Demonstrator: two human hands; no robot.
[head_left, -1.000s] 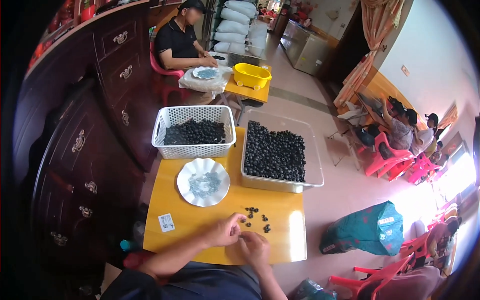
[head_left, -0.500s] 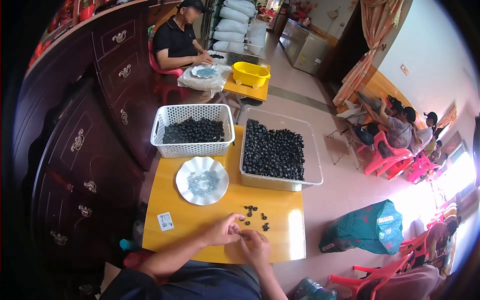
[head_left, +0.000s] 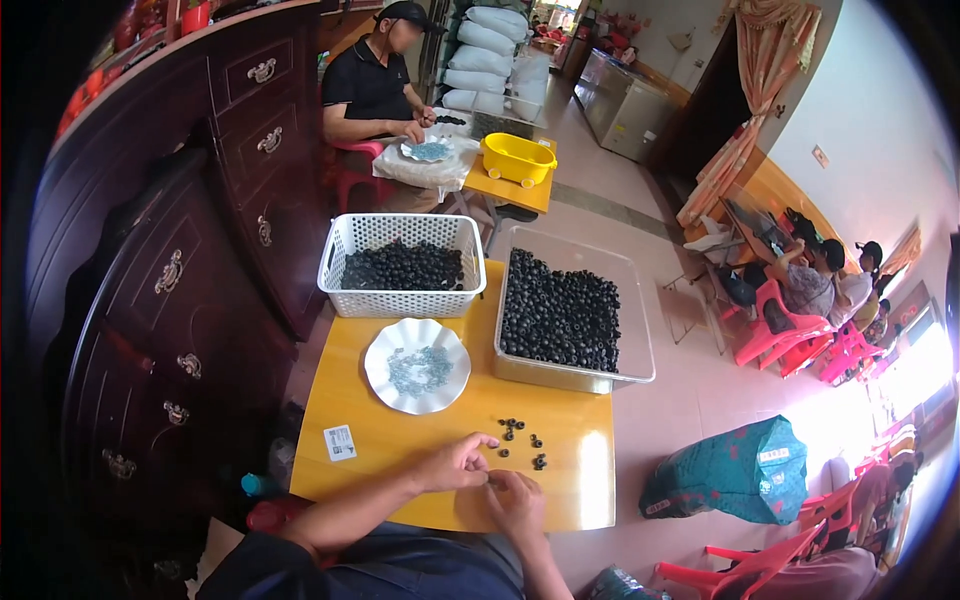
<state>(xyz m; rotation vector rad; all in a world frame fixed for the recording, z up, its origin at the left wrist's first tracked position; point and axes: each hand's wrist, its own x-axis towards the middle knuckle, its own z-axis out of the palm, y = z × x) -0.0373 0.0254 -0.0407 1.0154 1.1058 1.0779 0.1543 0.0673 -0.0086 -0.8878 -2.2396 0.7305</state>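
Close together over the near edge of the yellow table (head_left: 570, 420), my left hand (head_left: 450, 466) and my right hand (head_left: 518, 502) pinch at something small between their fingertips. The fingers mostly hide it. Just beyond my hands lie several loose black rings (head_left: 508, 436), small and thick. A scalloped white plate (head_left: 378, 362) farther off holds small, pale bluish clear pieces (head_left: 420, 370). Behind it stands a white perforated basket (head_left: 405, 303) with black rings (head_left: 412, 267) in it. To its right, a clear plastic bin (head_left: 555, 377) is heaped with more black rings (head_left: 560, 310).
A white label (head_left: 339, 443) is on the table's left. Dark wooden cabinets (head_left: 160, 230) line the left side. Across from me a seated person (head_left: 370, 100) works at another table beside a yellow tub (head_left: 518, 158). A teal bag (head_left: 725, 475) and pink chair (head_left: 765, 552) stand right.
The whole view has shifted slightly, moving the scene right and down. My hands stay together in nearly the same pinch. The person opposite now has a hand at their own plate.
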